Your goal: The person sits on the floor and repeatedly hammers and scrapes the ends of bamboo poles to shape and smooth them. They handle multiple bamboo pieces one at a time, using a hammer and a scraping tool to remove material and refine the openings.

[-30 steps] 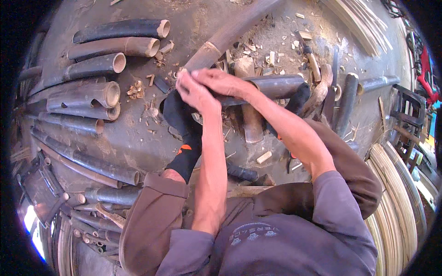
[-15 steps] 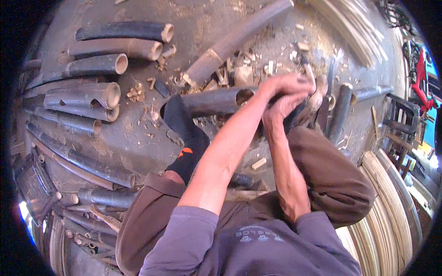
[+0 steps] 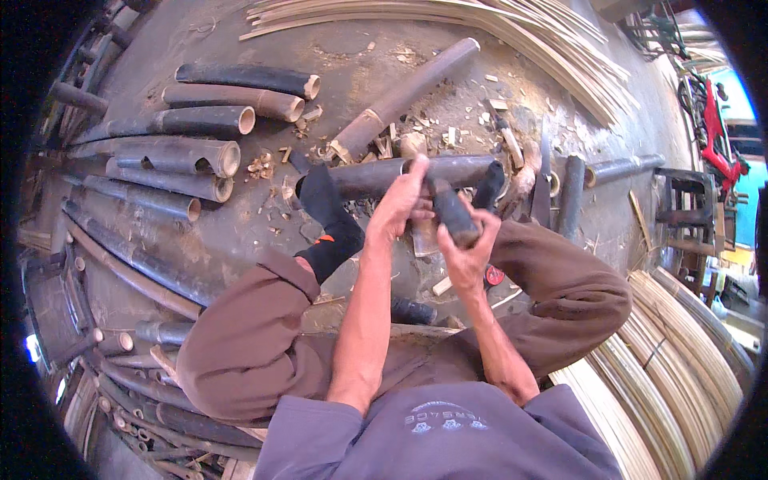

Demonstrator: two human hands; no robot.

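My right hand (image 3: 472,252) is closed around a short, dark, stubby cylinder (image 3: 454,214) with a paler flat end, held in front of my shins. Just left of it, my left hand (image 3: 396,204) is raised with its thumb up and fingers apart, their tips blurred near the cylinder. Beyond both hands a thick dark bamboo tube (image 3: 364,180) lies crosswise on the floor, my feet in dark socks at its two ends. Part of the tube is hidden by the left hand. A tool with a wooden handle (image 3: 510,144) lies past the tube, near my right foot (image 3: 490,186).
Several bamboo tubes (image 3: 200,120) lie on the left. Another tube (image 3: 408,96) slants away ahead, among wood chips (image 3: 456,134). Long pale strips (image 3: 512,36) lie at the far side; more bundled strips (image 3: 640,368) are at my right. A dark stool (image 3: 684,208) stands far right.
My hands were together beside my right foot. They have drawn back and left and separated, with the dark cylinder now showing in the right one. The view has shifted farther ahead.
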